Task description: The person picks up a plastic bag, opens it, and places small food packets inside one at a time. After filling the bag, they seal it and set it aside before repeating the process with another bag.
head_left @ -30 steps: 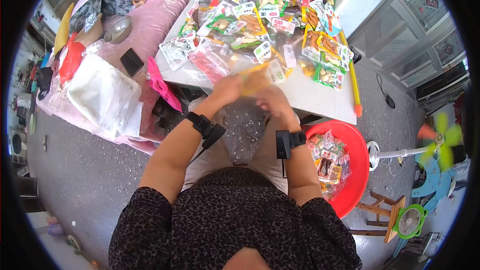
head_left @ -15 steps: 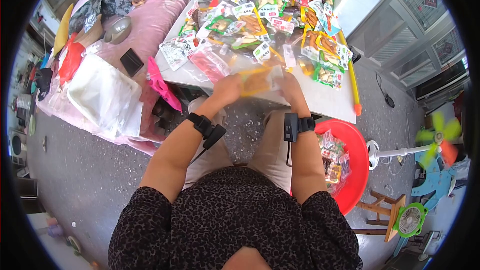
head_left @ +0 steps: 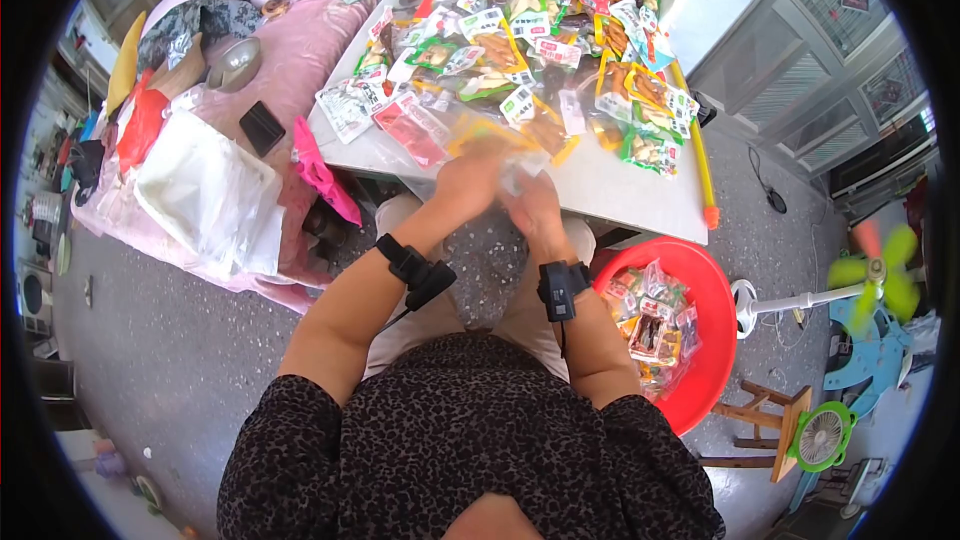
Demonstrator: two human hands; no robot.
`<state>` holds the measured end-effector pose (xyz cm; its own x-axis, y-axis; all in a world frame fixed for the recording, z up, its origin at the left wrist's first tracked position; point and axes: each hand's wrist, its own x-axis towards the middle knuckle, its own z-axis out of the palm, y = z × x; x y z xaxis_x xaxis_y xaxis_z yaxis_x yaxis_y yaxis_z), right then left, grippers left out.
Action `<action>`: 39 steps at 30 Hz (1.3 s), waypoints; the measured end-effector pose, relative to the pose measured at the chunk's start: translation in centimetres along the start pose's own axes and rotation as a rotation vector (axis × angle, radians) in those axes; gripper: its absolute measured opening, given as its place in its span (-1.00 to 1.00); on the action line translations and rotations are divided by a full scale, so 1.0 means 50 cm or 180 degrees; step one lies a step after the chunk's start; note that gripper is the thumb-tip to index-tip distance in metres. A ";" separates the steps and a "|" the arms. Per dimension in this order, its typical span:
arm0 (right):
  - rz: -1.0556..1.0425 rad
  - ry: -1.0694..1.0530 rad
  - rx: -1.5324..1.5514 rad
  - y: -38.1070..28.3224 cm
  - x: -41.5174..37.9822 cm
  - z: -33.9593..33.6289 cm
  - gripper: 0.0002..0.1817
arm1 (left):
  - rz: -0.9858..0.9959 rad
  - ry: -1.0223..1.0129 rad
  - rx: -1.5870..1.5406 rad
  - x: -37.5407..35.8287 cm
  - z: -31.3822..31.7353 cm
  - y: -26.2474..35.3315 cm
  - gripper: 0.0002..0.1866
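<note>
A yellow-edged food packet, smeared by motion, is held over the front edge of the white table. My left hand is closed on its near side. Close beside it, my right hand is closed at the packet's pale, clear end; its fingertips are partly hidden. Just left of the hands lies a packet with a pink-red label. Beyond them, a heap of sealed food packets with green, yellow and red edges covers the table.
A red tub holding several packets stands on the floor by my right arm. To the left, a pink-covered bed bears a white tray and a dark phone-like item. A fan with green blades is at right.
My hands have come together, the right one moving left and down. The packet, earlier stretched level between them, now tilts. More of the red tub's contents shows.
</note>
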<state>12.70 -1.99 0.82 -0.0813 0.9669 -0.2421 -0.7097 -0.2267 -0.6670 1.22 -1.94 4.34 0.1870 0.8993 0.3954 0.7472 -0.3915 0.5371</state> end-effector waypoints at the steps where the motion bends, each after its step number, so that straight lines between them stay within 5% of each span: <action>1: -0.0031 0.0009 -0.0078 0.009 0.005 0.011 -0.80 | -0.0168 -0.0293 0.0192 0.000 0.005 -0.003 -0.73; 3: 0.0091 -0.0080 -0.0858 0.005 0.013 0.022 -0.82 | -0.0511 -0.0867 0.0587 0.001 0.005 -0.010 -0.69; 6: 0.0499 -0.0361 -0.2636 -0.029 0.015 0.033 -0.84 | 0.0220 0.0317 0.0061 -0.013 0.015 -0.030 -0.74; 8: 0.0699 -0.0546 -0.3376 -0.055 0.021 0.034 -0.85 | 0.0161 0.0209 0.0004 -0.017 0.011 -0.032 -0.80; 14: -0.0992 -0.1313 -0.3800 0.006 0.101 -0.019 -0.87 | -0.0185 -0.0145 0.0214 -0.015 0.012 -0.037 -0.92; 19: -0.1450 -0.1565 -0.3982 0.024 0.137 -0.021 -0.84 | -0.0187 0.0133 0.0000 -0.014 0.026 -0.080 -0.93; 23: -0.2657 -0.0087 -0.5025 -0.041 0.135 -0.003 -0.78 | -0.0364 0.0072 -0.0128 -0.022 0.046 -0.104 -0.92; 26: -0.2815 0.0419 -0.5110 -0.058 0.141 0.018 -0.68 | -0.0412 -0.0031 -0.0104 -0.022 0.051 -0.106 -0.92; 32: -0.1876 0.0967 -0.6078 -0.056 0.165 0.073 -0.55 | -0.0424 -0.0018 0.0052 -0.022 0.061 -0.115 -0.92; 39: -0.1575 0.0970 -0.6307 -0.049 0.207 0.041 -0.69 | -0.0338 -0.0023 0.0058 -0.023 0.052 -0.107 -0.92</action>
<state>12.17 8.83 1.41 0.0797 0.9737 0.2136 0.9412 -0.0030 -0.3377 -1.36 -0.38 -0.92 0.1108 0.9369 0.3315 0.7744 -0.2905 0.5620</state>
